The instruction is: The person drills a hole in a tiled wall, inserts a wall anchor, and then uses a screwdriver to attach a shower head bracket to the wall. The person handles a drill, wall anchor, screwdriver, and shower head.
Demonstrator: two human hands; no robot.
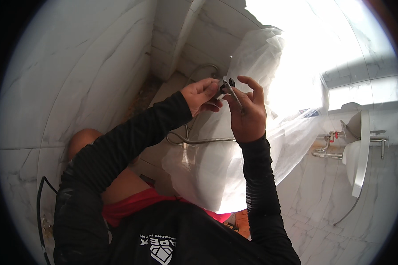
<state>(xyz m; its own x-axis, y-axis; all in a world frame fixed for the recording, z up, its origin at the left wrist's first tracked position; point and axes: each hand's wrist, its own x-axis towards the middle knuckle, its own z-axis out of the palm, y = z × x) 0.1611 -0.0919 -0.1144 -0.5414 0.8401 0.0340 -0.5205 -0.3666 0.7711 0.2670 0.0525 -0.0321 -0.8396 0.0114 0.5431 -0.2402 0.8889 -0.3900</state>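
Observation:
In front of me, near the middle of the view, my left hand [201, 95] is closed around a small metal fitting [220, 91] with dark parts. Most of the fitting is covered by the fingers. My right hand [249, 114] meets it from the right, pinching a slim, grey metal tool [233, 94] whose exact kind I cannot make out. The tool's upper end reaches the fitting, and its lower end lies against the palm. My right index finger is bent and raised off the tool. Below both hands runs a flexible metal shower hose [210, 141].
Translucent plastic sheeting [208, 181] drapes over something large in front of me. At the right, a white washbasin [360, 154] hangs on the wall with metal pipes [329, 153] and a red-handled valve [336, 134]. Marbled tile walls [93, 66] stand close on the left. A black cable [40, 212] hangs lower left.

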